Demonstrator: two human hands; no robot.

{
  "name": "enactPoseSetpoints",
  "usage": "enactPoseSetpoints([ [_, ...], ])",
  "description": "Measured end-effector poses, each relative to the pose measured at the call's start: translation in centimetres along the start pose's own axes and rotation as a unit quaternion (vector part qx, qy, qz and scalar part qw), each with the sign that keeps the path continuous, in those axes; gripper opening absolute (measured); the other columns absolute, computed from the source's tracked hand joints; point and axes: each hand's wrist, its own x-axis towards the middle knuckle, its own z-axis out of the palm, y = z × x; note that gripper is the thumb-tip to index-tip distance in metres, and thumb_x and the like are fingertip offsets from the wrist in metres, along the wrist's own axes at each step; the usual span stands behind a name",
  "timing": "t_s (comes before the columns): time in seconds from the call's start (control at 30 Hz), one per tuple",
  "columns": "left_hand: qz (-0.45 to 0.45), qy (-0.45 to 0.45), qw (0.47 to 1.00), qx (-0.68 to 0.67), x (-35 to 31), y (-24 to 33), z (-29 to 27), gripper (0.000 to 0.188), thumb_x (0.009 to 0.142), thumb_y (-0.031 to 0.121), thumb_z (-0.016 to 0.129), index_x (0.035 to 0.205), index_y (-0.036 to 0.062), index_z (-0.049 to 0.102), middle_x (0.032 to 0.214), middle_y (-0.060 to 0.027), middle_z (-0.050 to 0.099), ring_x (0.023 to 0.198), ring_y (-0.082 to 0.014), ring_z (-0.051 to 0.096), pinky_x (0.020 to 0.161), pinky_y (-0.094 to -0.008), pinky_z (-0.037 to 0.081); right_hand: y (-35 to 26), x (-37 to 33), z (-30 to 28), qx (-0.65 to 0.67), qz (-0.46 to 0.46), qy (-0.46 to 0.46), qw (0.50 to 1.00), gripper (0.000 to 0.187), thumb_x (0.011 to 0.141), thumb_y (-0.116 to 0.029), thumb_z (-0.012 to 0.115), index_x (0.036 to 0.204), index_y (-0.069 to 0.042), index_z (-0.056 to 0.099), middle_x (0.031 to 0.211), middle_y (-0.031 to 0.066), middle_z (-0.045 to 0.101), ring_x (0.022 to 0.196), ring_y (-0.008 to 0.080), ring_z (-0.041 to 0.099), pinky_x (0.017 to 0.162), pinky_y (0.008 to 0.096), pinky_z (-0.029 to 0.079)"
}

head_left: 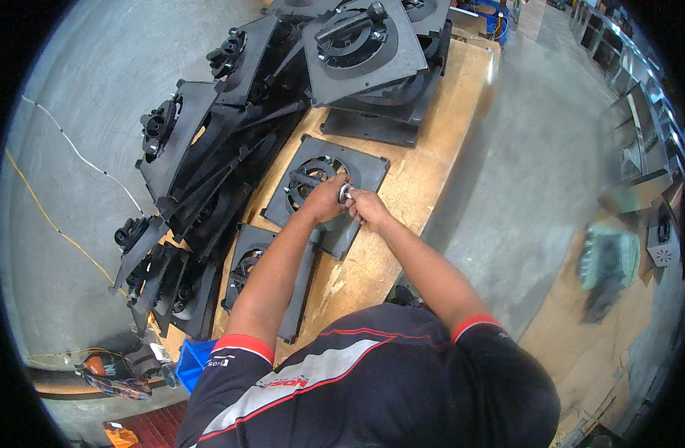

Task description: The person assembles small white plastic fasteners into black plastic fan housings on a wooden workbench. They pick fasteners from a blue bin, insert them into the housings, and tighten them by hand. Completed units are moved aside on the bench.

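Over a black square plate (363,166) with a round ringed opening, my two hands meet near its right side. My left hand (326,200) is closed around a small round silvery metal part (345,193). The fingers of my right hand (367,208) are pinched at the same part from the right; its lower portion is hidden by my fingers. A black tubular piece (305,179) lies across the plate's ring, just left of my left hand. Beneath my left forearm, a second black plate (291,300) with a round fitting lies partly covered.
The wooden table (441,142) runs diagonally. Black plates (368,56) are stacked at its far end, and more tilted plates (182,142) crowd its left side. A blue bin (195,364) is by my left elbow. Cables (73,145) cross the floor at left; cardboard (574,328) lies at right.
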Motion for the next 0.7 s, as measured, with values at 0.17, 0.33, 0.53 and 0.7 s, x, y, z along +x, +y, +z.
enactPoseSetpoints([
  [0.17, 0.041, 0.032, 0.998, 0.016, -0.3, -1.5, 0.7, 0.060, 0.071, 0.008, 0.082, 0.121, 0.0077, 0.050, 0.109, -0.0193, 0.063, 0.102, -0.0402, 0.062, 0.086, -0.0442, 0.050, 0.9, -1.1, 0.8, -0.359, -0.310, 0.189, 0.860, 0.043, 0.102, -0.042, 0.044, 0.091, -0.003, 0.060, 0.067, 0.0094, 0.061, 0.058, 0.0223, 0.059, 0.055, 0.0382, 0.047],
  [0.33, -0.010, 0.004, 1.000, -0.010, 0.0, 0.0, 0.2, 0.055, 0.074, 0.008, 0.078, 0.123, 0.0084, 0.051, 0.115, -0.0188, 0.063, 0.108, -0.0390, 0.061, 0.090, -0.0431, 0.050, 0.1, 0.6, 0.0, 0.001, 0.021, 0.006, 1.000, 0.043, 0.099, -0.042, 0.048, 0.091, -0.002, 0.061, 0.078, 0.0204, 0.066, 0.081, 0.0398, 0.066, 0.072, 0.0480, 0.051],
  [0.53, 0.032, 0.030, 0.999, 0.028, -0.1, -0.8, 0.6, 0.057, 0.074, 0.010, 0.080, 0.122, 0.0084, 0.050, 0.113, -0.0181, 0.063, 0.106, -0.0396, 0.062, 0.089, -0.0431, 0.050, 1.7, -0.4, 0.6, -0.389, -0.391, 0.251, 0.796, 0.038, 0.100, -0.039, 0.048, 0.085, -0.006, 0.060, 0.065, 0.0080, 0.059, 0.055, 0.0205, 0.057, 0.052, 0.0355, 0.045],
  [0.7, 0.008, 0.009, 1.000, 0.009, 0.0, -0.5, 0.4, 0.062, 0.071, 0.009, 0.082, 0.123, 0.0082, 0.049, 0.114, -0.0178, 0.063, 0.108, -0.0388, 0.062, 0.089, -0.0430, 0.050, 0.0, -0.2, -0.2, -0.161, -0.126, 0.064, 0.977, 0.038, 0.101, -0.038, 0.047, 0.091, -0.003, 0.062, 0.076, 0.0156, 0.065, 0.071, 0.0331, 0.063, 0.063, 0.0441, 0.049],
])
